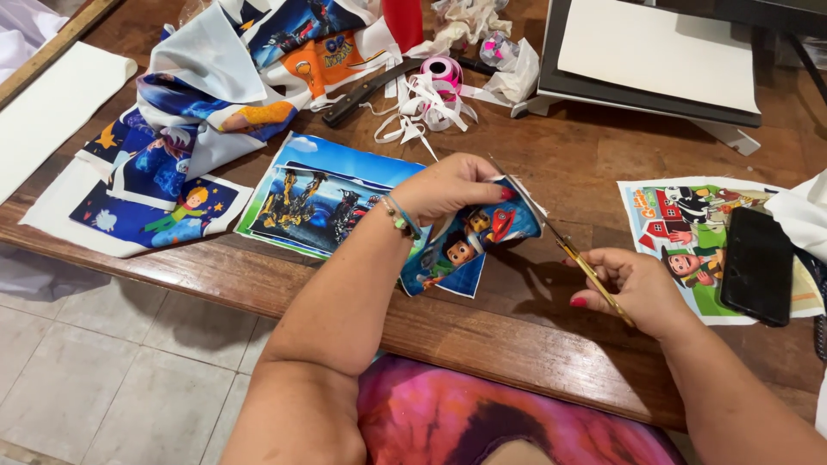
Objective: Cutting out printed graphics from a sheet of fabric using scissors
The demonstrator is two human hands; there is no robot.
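The right hand (633, 288), nearest the table's (482, 344) front edge, is closed around gold-handled scissors (564, 245) whose blades reach up-left. Their tips meet the cartoon-printed fabric piece (469, 241), which the left hand (452, 185) pinches at its top edge, lifted above the wood.

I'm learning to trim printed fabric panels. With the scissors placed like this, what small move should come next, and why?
Probably close the gold-handled scissors a little further along the white edge of the blue cartoon-printed fabric piece. The right hand has the blades at that edge, and the left hand lifts the piece off the brown wooden table, holding it taut.
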